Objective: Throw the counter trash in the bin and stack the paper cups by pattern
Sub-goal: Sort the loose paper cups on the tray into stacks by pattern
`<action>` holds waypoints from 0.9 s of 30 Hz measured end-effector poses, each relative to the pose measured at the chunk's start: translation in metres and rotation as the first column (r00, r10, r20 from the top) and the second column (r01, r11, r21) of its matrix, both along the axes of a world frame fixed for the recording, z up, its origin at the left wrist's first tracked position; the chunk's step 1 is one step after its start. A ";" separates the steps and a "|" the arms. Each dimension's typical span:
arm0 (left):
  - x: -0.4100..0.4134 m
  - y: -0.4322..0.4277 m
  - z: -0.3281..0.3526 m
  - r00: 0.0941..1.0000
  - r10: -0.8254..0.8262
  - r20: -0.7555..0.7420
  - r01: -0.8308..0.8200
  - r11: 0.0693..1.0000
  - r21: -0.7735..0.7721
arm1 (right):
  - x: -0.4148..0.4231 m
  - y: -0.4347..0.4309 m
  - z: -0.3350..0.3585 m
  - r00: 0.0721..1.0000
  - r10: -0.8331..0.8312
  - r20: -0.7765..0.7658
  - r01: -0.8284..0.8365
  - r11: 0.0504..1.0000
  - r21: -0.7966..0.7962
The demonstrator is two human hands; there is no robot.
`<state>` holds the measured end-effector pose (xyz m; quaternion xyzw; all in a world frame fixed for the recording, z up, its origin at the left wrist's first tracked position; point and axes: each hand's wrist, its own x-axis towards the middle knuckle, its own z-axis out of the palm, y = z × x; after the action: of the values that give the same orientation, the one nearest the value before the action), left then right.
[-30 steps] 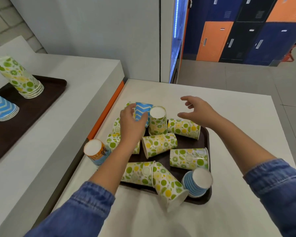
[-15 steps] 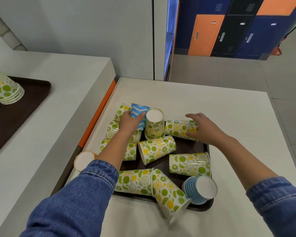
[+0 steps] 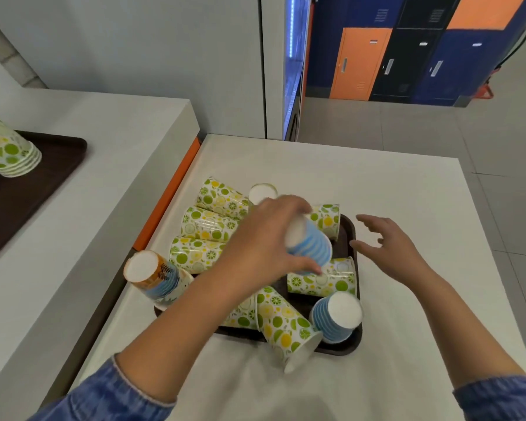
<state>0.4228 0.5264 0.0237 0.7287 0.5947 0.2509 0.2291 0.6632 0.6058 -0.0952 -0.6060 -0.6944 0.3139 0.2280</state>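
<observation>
Your hands: left hand (image 3: 264,238) grips a blue cup (image 3: 312,244) above the tray (image 3: 351,232); right hand (image 3: 389,247) spread, empty.
Done: green stack (image 3: 9,153) on the far tray.
Left: many green cups (image 3: 207,226) lie scattered.

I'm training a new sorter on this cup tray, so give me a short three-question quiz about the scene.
1. True or false: the left hand grips a blue chevron paper cup.
2. Which hand is empty?
A. left
B. right
3. Fill in: the blue-striped paper cup at the near right corner of the dark brown plastic tray stands ___ up.

Key:
1. true
2. B, the right hand is open
3. bottom
</observation>
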 end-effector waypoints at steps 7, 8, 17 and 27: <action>0.067 -0.020 -0.030 0.910 -0.384 -0.156 0.384 0.923 -0.035 | 0.018 -0.007 0.011 0.998 -0.028 -0.051 0.030 0.999 0.039; 0.072 -0.021 -0.036 0.901 -0.393 -0.185 0.392 0.919 -0.046 | 0.020 -0.007 0.012 0.998 -0.023 -0.051 0.026 0.999 0.040; 0.082 -0.027 -0.091 0.832 -0.457 -0.315 0.433 0.889 -0.148 | -0.002 0.000 0.029 0.991 0.132 0.000 -0.131 0.987 0.089; 0.040 -0.008 -0.079 0.997 -0.068 0.043 0.070 0.996 -0.058 | -0.061 0.057 0.017 0.790 0.317 0.525 -0.408 0.911 0.065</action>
<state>0.4628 0.5188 -0.0558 0.7363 0.5714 0.2400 0.2715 0.6023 0.6627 -0.0785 -0.4991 -0.8577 0.1207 0.0265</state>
